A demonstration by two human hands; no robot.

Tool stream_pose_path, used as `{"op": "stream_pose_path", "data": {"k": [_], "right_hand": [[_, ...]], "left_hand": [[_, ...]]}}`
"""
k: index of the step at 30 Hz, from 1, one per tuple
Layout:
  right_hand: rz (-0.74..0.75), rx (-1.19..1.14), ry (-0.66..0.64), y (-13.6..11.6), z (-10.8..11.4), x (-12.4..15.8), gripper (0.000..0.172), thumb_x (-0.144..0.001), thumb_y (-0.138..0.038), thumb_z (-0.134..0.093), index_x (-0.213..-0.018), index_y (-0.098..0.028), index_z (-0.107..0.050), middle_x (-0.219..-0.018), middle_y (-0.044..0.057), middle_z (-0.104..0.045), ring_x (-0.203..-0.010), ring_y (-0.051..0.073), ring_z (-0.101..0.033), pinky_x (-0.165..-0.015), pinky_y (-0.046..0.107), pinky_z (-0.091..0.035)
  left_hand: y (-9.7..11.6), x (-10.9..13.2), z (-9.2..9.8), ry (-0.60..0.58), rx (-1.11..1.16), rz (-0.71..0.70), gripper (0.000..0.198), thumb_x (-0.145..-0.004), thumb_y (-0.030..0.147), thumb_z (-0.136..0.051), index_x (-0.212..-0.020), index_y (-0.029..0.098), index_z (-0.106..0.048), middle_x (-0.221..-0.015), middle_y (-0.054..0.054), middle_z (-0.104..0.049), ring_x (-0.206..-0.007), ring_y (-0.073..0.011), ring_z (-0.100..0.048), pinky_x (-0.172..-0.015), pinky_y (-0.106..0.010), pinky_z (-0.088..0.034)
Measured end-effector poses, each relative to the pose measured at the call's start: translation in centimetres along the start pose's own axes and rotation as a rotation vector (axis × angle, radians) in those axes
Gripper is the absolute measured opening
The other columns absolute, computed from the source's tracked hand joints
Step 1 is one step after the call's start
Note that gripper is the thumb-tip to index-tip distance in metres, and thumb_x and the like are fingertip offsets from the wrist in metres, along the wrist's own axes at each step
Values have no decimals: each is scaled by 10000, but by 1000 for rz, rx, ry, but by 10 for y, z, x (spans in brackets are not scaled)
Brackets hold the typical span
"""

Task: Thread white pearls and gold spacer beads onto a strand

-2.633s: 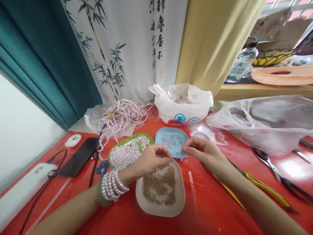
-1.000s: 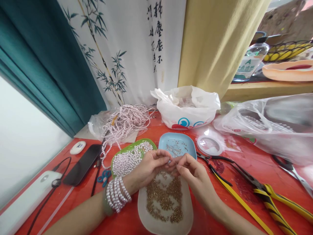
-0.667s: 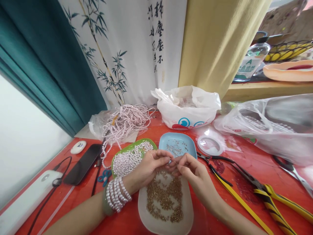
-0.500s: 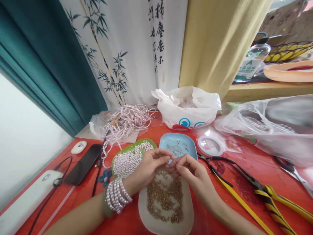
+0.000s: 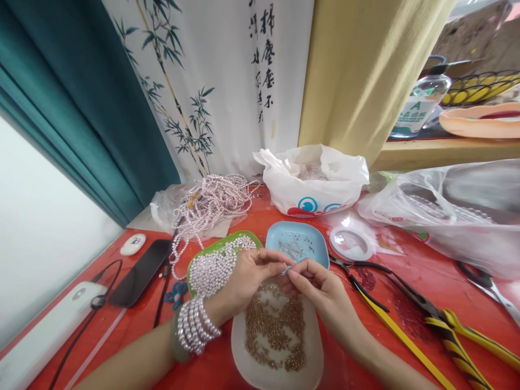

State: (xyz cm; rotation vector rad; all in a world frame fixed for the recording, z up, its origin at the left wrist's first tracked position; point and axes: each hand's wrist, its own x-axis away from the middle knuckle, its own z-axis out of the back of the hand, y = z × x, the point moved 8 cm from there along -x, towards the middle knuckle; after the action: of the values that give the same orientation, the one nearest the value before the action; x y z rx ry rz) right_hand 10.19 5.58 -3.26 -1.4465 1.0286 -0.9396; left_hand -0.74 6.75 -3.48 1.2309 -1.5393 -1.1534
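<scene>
From the head view, a person's left hand [image 5: 246, 279] and right hand [image 5: 319, 284] meet above a red table [image 5: 341, 374], fingertips almost touching. Each hand pinches thumb against finger around a tiny piece [image 5: 286, 267] where the tips meet; it is too small to identify, and which hand grips it more firmly cannot be told. A stacked pearl bracelet [image 5: 197, 327] circles the left wrist. Directly below the hands sits a cream tray [image 5: 239, 355] of gold beads [image 5: 276, 325]. Just beyond the left hand, partly covered by it, is a green tray [image 5: 214, 244] of pearly beads [image 5: 213, 273]; behind the fingertips, a blue tray [image 5: 276, 233] holds thin metal pins [image 5: 293, 250]. Farther past the left hand lies a heap of bead strands [image 5: 215, 200]. To the right hand's right lie yellow-and-black pliers [image 5: 433, 314], apart from it. Well left of the left hand rests a dark phone [image 5: 140, 273].
</scene>
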Motion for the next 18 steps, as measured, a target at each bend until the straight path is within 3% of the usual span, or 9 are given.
{"op": "stream_pose_path", "data": {"k": [6, 12, 18], "right_hand": [[25, 3, 6, -2, 3, 0, 241, -744, -396, -601, -661, -173, -566, -617, -3, -614, -591, 127, -589, -600, 255, -480], [-4, 35, 30, -1, 9, -3, 254, -738, -408, -610, -659, -170, -572, -587, 2, -620, -542, 129, -603, -565, 253, -492], [-3, 70, 48, -3, 12, -4, 256, -747, -415, -602, -656, -178, -568, -586, 1, -618, -530, 124, -595, -558, 248, -494]], "left_hand": [[0, -2, -1, -62, -92, 50, 158, -692, 241, -659, -825, 177, -713, -773, -49, -695, -688, -147, -595, -666, -254, -454], [31, -7, 11, -84, -469, -21, 220, -741, 320, -592, -816, 155, -717, -762, -74, -696, -618, -147, -580, -561, -230, -423], [47, 5, 9, -315, -966, -178, 144, -701, 178, -594, -737, 234, -722, -704, -13, -698, -657, -171, -595, -604, -248, -378]]}}
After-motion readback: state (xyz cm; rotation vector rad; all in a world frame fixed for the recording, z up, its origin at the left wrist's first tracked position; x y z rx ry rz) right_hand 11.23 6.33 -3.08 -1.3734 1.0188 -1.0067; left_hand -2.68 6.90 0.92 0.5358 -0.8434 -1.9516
